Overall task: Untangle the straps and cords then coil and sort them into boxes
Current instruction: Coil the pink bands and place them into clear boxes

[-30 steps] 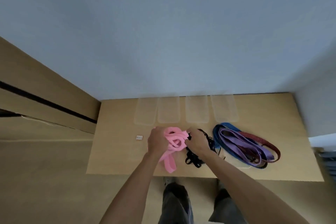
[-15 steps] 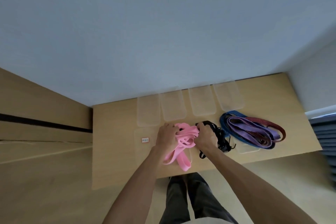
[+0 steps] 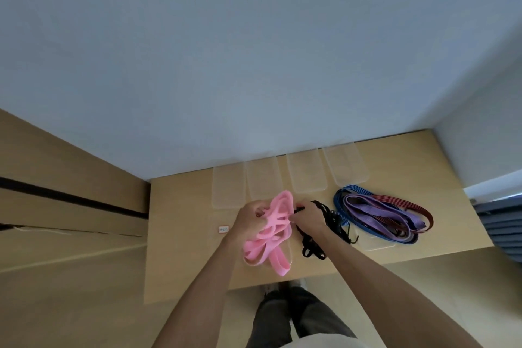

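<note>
A pink strap [image 3: 273, 227] hangs in loose loops between my two hands above the wooden table [image 3: 180, 234]. My left hand [image 3: 250, 222] grips the loops on their left side. On the right side of the pink strap, my right hand [image 3: 309, 215] pinches the loops, and a black cord [image 3: 333, 220] is tangled by its wrist. A bundle of purple, blue and red straps [image 3: 381, 212] lies on the table to the right. Several clear boxes [image 3: 306, 172] stand in a row at the back.
A small white label [image 3: 223, 229] lies on the table left of my left hand. Clear lids lie flat under the straps. The wall runs right behind the boxes. The table's front edge is close to my legs.
Both hands have lifted the pink strap a little higher and its loops have spread. The camera has tilted, shifting the table in view.
</note>
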Motion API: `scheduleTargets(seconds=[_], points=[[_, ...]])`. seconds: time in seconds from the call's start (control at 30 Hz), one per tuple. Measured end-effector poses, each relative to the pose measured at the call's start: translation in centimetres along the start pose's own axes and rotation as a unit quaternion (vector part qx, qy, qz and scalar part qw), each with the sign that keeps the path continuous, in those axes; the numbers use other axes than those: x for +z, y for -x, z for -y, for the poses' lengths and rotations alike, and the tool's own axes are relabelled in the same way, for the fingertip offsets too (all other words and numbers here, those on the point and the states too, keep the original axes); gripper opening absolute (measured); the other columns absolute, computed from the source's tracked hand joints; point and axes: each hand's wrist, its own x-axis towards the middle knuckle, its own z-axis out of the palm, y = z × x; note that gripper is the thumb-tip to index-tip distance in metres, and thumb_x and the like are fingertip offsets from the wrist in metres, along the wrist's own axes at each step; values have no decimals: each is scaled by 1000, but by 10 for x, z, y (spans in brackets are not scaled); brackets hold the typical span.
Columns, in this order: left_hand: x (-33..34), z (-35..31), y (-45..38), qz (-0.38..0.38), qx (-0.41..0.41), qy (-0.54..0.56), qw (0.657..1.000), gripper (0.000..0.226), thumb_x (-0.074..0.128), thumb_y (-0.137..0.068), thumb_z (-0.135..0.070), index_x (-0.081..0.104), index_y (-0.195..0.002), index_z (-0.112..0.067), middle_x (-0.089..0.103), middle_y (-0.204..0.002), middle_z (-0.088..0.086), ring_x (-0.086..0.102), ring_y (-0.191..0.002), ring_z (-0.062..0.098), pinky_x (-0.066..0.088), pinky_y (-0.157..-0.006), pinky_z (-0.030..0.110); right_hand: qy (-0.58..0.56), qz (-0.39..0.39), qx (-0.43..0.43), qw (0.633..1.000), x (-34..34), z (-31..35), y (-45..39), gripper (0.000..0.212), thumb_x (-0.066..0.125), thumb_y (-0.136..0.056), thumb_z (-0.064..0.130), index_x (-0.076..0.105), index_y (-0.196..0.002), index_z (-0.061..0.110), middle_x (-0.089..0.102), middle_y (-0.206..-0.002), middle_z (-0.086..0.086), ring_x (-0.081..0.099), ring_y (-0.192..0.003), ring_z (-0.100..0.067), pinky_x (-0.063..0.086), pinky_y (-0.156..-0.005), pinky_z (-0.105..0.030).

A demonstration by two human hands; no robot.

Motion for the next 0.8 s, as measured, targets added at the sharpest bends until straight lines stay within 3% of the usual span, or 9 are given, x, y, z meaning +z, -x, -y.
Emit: scheduleTargets(seconds=[0.1, 0.23, 0.3, 0.4, 0.5, 0.6, 0.73, 0.8], points=[[8, 3, 4, 16, -27, 26, 999, 49, 77, -78, -2, 67, -123, -18, 73, -100, -8, 68, -91, 8, 53, -70, 15, -71, 33, 14, 997, 3, -3, -2, 24, 71, -86, 18, 52, -98, 28, 57, -92, 7, 56, -90, -16, 43, -66, -15], [9, 0, 14, 48, -37, 90, 994, 37, 65, -83, 9, 72, -113, -10, 73, -106, 4, 66, -100, 22, 52, -75, 22, -164, -34, 53, 984, 9, -7, 2, 25, 71, -86, 22, 53, -103, 24, 61, -94, 4, 62, -92, -20, 52, -80, -30], [7, 0, 15, 65, -44, 129, 989, 43, 57, -82, 17, 73, -109, -12, 71, -109, 6, 65, -101, 21, 51, -78, 23, -225, -31, 70, 971, 7, -7, 4, 21, 71, -86, 22, 57, -102, 18, 64, -93, -2, 66, -86, -21, 56, -75, -33], [1, -4, 15, 71, -53, 163, 983, 36, 57, -77, 14, 74, -96, -11, 72, -99, 7, 65, -94, 26, 53, -83, 34, -289, -16, 31, 957, 0, 4, 11, 6, 60, -92, 4, 62, -86, 3, 60, -73, -7, 57, -61, -18, 48, -51, -22], [-2, -10, 22, 76, -60, 213, 972, 7, 61, -83, -7, 69, -83, -7, 68, -75, 3, 62, -69, 19, 48, -65, 27, -298, -18, 0, 954, -5, 20, 21, 12, 56, -86, -3, 67, -91, -2, 65, -75, -9, 59, -63, -18, 48, -51, -23], [-11, -5, 27, 58, -73, 237, 967, 20, 61, -89, -20, 70, -97, -4, 72, -84, 7, 67, -73, 20, 51, -64, 29, -283, -18, -13, 959, 1, 38, 28, 26, 59, -85, 0, 68, -106, 13, 71, -90, -6, 67, -75, -20, 52, -59, -26], [-31, 14, 41, 46, -78, 267, 959, 21, 55, -95, -8, 72, -108, -10, 75, -91, 8, 70, -76, 21, 55, -59, 28, -263, 8, -26, 964, 27, 53, 35, 37, 57, -86, 1, 65, -119, 15, 70, -102, -5, 69, -89, -22, 58, -73, -33], [-44, 30, 50, 49, -78, 268, 959, 24, 53, -95, -5, 71, -108, -13, 76, -96, 10, 72, -83, 27, 59, -65, 34, -249, 27, -21, 968, 47, 55, 32, 44, 56, -84, 3, 64, -125, 16, 72, -102, -5, 70, -86, -20, 57, -72, -33]])
